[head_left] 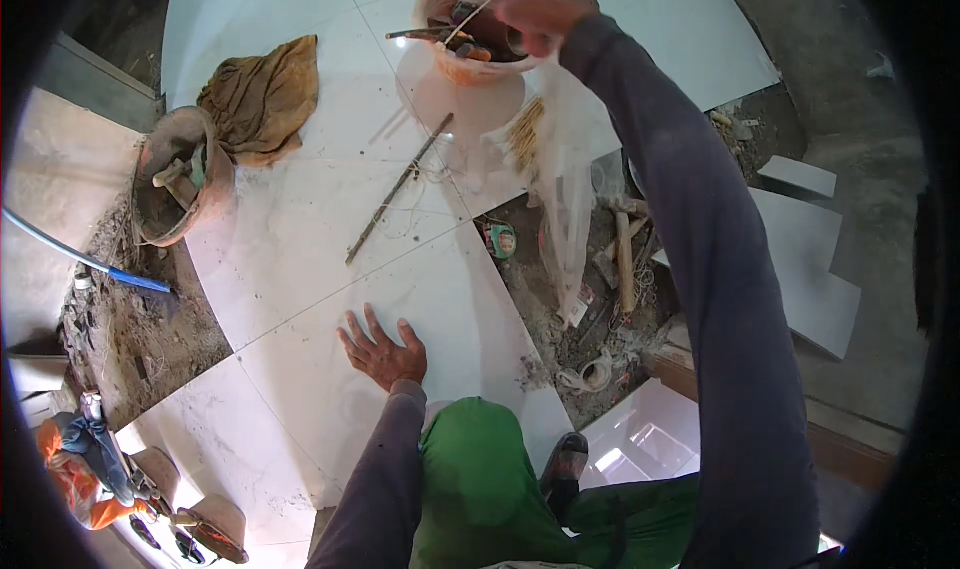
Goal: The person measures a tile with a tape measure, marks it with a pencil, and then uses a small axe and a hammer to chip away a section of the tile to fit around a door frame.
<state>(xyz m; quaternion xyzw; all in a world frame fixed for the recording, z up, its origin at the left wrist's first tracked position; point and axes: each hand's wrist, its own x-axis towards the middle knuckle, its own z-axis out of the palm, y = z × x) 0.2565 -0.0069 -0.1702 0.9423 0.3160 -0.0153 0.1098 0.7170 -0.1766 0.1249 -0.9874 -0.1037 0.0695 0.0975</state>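
Observation:
My left hand (385,354) rests on the white floor tile (320,389) with its fingers spread, holding nothing. At the far end of my stretched arm, my right hand (545,14) is closed beside the rim of an orange bucket (470,71). A long clear plastic bag (567,189) hangs down from this hand. Handled tools (475,51) stand in the bucket, and a thin pale strip (485,11) slants from it up to my right hand. Left of the bag lies a bundle of thin yellowish sticks (524,134). A dark rod (400,189) lies across the tiles.
A brown cloth (265,94) and a dirty bucket (215,184) are at the left. Right of the tile edge, a hammer (626,264), a tape measure (499,240) and a tape roll (595,374) lie on bare ground. Cut tiles (800,239) lie further right; a blue hose (130,279) is at left.

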